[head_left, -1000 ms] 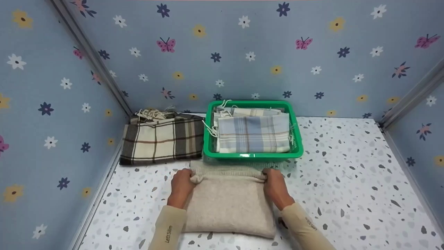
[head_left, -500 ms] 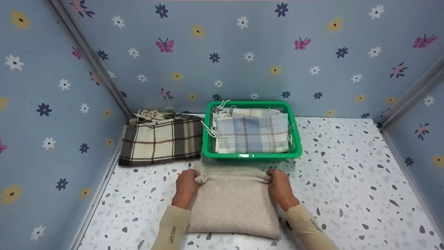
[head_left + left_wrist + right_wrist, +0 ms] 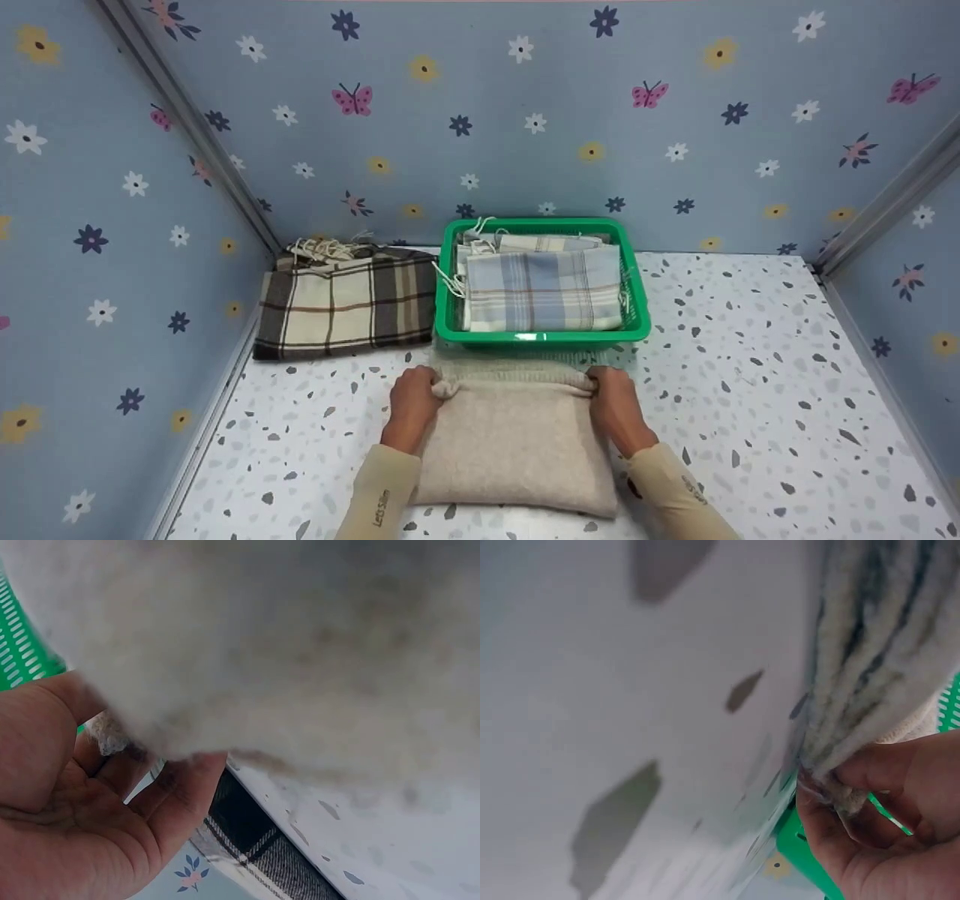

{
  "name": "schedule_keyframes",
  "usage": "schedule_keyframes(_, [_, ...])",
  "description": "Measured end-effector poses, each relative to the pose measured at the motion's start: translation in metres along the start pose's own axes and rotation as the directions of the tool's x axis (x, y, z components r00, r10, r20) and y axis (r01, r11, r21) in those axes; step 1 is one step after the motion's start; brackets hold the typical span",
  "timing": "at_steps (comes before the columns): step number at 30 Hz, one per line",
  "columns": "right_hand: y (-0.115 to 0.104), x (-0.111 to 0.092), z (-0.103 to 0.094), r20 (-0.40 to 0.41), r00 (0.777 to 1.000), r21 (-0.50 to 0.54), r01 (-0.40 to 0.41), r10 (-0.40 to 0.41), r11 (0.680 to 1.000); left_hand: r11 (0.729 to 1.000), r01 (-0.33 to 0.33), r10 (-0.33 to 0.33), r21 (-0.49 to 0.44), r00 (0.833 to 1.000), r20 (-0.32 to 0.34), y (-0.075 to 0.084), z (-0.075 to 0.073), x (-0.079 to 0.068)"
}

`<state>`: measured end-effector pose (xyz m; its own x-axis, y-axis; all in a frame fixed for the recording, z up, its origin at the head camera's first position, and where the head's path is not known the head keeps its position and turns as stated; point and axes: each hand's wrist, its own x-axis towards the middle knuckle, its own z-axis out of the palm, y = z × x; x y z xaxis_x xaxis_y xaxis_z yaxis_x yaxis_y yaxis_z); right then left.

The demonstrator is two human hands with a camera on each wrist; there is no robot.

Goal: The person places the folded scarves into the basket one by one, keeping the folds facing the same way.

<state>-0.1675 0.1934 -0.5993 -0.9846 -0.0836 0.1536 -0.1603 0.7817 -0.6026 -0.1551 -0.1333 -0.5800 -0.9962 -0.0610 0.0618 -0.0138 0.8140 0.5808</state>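
Note:
A folded beige knit garment (image 3: 517, 446) with a ribbed band lies on the speckled surface in the head view, just in front of the green basket (image 3: 541, 337). My left hand (image 3: 414, 405) pinches its far left corner, where the edge bunches up. At the far right corner my right hand (image 3: 616, 405) pinches the same edge between thumb and fingers. In the left wrist view the blurred beige cloth (image 3: 262, 667) covers most of the frame above the fingers. Several stacked layers of the garment (image 3: 885, 637) meet the right hand's fingertips in the right wrist view.
Folded blue and white plaid cloths (image 3: 544, 289) with fringes fill the basket. Left of it lies a folded brown and cream plaid cloth (image 3: 349, 307), its fringe towards the wall. Flower-patterned walls (image 3: 480, 112) stand at the back and both sides of the speckled surface (image 3: 750, 375).
Both hands have shifted slightly to the right, and the beige garment has slid along with them. Their grip on its far corners stays the same.

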Motion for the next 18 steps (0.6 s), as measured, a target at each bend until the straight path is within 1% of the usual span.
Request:
schedule_keyframes(3, [0.003, -0.001, -0.003, 0.007, 1.000, 0.011, -0.016, 0.016, 1.000, 1.000, -0.008, 0.008, -0.003, 1.000, -0.002, 0.003, 0.002, -0.001])
schedule_keyframes(7, [0.006, -0.002, -0.007, 0.012, 0.999, 0.020, -0.035, 0.035, 0.999, 0.999, -0.041, 0.041, -0.004, 0.999, -0.017, 0.007, 0.006, -0.002])
schedule_keyframes(15, [0.016, -0.004, -0.013, -0.031, 1.000, 0.006, -0.001, 0.001, 1.000, 0.999, -0.047, 0.047, 0.003, 0.999, -0.013, 0.015, 0.014, -0.002])
schedule_keyframes(18, [0.019, -0.004, -0.016, -0.034, 0.999, -0.003, 0.006, -0.006, 1.000, 0.998, -0.055, 0.055, 0.006, 0.998, -0.010, 0.017, 0.017, -0.002])
